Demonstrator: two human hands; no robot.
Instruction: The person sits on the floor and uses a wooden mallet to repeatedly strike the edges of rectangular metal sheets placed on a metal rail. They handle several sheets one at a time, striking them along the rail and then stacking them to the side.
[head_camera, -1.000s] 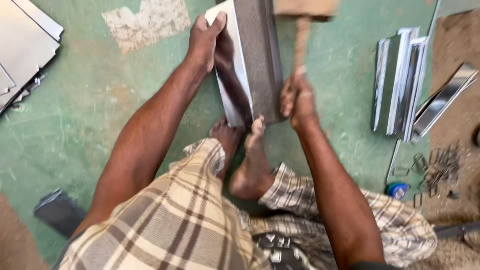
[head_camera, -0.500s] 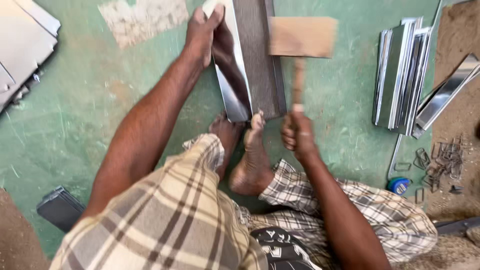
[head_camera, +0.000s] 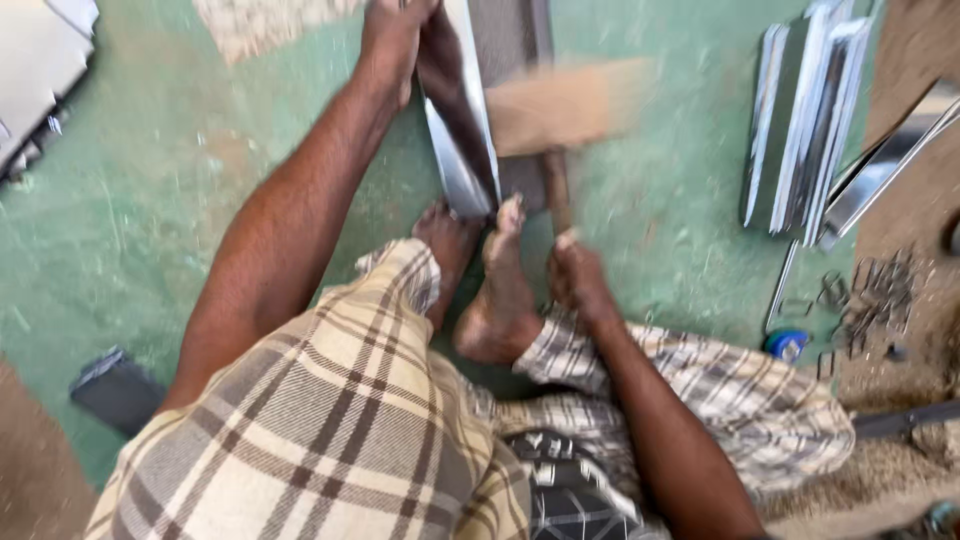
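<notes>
Head view: you sit on the green floor (head_camera: 130, 220) with the sheet strip (head_camera: 462, 150) lying out from your feet (head_camera: 490, 290), which pin its near end. Left hand (head_camera: 395, 40) is closed over the strip's far end at the top edge, keeping the flange tilted up. Right hand (head_camera: 578, 280) is wrapped tight around the mallet (head_camera: 560, 105) handle; the wooden head is blurred mid-swing, just right of the raised flange over the flat part.

- Land the mallet face flat, not on its corner, or you'll likely dent the fold.
- Keep your left fingers behind the flange, clear of the strike line; they look close to it.
- Toes touch the strip's near end: strike well up from them.
- Work the blows along the fold in short overlapping steps, not one heavy hit.

Finished strips (head_camera: 800, 120) are stacked well to the right, small clips (head_camera: 870, 295) near them. Nothing there obstructs the swing.
</notes>
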